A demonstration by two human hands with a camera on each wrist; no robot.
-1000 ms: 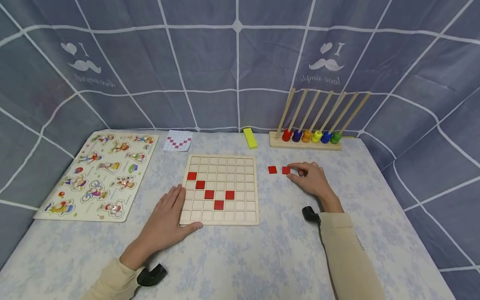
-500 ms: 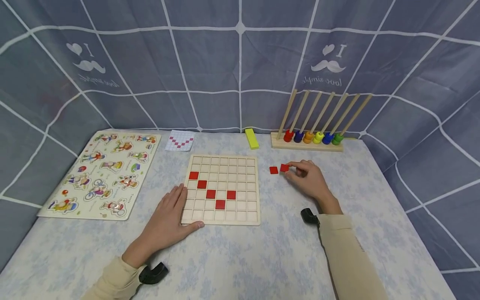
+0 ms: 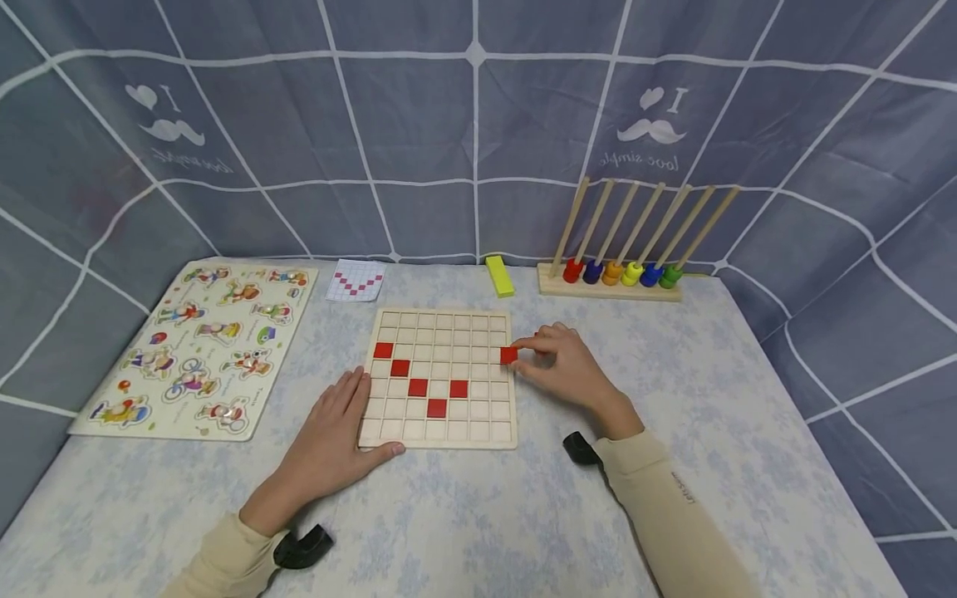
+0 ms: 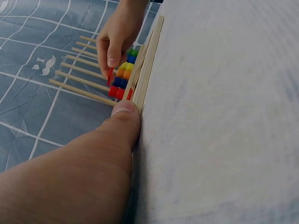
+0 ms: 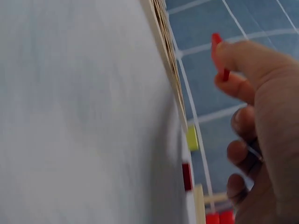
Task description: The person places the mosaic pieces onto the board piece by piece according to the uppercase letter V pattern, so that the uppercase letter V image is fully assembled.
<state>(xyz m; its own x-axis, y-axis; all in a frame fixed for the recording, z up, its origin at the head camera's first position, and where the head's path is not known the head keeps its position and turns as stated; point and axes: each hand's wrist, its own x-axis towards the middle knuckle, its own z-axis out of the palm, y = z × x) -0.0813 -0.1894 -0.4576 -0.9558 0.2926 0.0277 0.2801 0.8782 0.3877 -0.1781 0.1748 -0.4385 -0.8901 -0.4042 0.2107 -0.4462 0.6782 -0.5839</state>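
My right hand (image 3: 564, 365) pinches a red square tile (image 3: 508, 355) between thumb and index finger, over the right edge of a wooden grid board (image 3: 512, 415). In the right wrist view the same tile (image 5: 218, 57) is held up off the table, seen nearly edge-on. Several red tiles lie in the board's cells, among them the lowest one (image 3: 437, 409). Another loose red tile (image 5: 187, 176) lies on the table, mostly hidden behind my right hand in the head view. My left hand (image 3: 329, 440) rests along the board's left side, fingers straight, its thumb (image 4: 125, 112) at the front edge.
Behind the board lie a pattern card (image 3: 355, 281) with a pink V of squares and a yellow block (image 3: 499, 276). A wooden peg stand (image 3: 609, 291) with coloured beads stands at the back right. A picture puzzle board (image 3: 224, 349) lies at the left.
My right hand has lifted the red tile from the table and carried it left to the board's right edge. The left hand stays in place.
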